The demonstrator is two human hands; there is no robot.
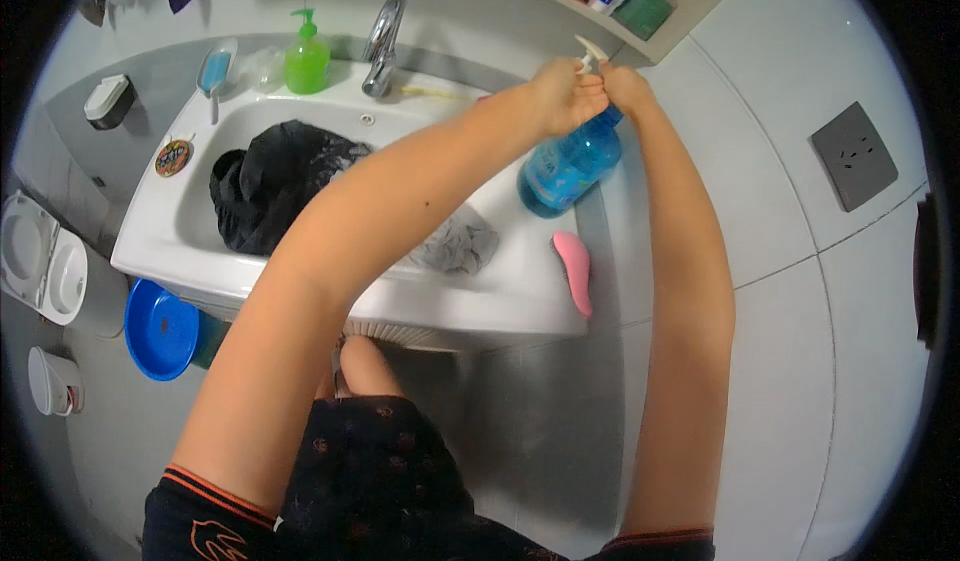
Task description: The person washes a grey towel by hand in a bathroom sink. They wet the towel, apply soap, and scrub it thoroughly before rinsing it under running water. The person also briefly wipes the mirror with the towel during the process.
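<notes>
A large blue pump bottle [570, 171] stands on the right end of the white sink counter. My left hand [568, 99] is held at its cream pump head [590, 51], palm turned up and fingers stretched out in a shallow cup. Close beside it, my right hand [626, 91] grips the neck and pump area, its fingers partly hidden. Black cloth [270, 186] lies bunched in the basin, wet-looking with pale suds. Grey cloth [455, 246] rests at the basin's right side, partly behind my left forearm. A pink brush [574, 273] lies on the counter's front right.
A chrome faucet [385, 41] rises behind the basin, beside a green soap dispenser [307, 56]. A scrub brush [214, 76] lies at the back left corner. Over the bottle is a shelf [690, 11] with toiletries. A blue basin [162, 331] and a toilet [65, 271] are at left.
</notes>
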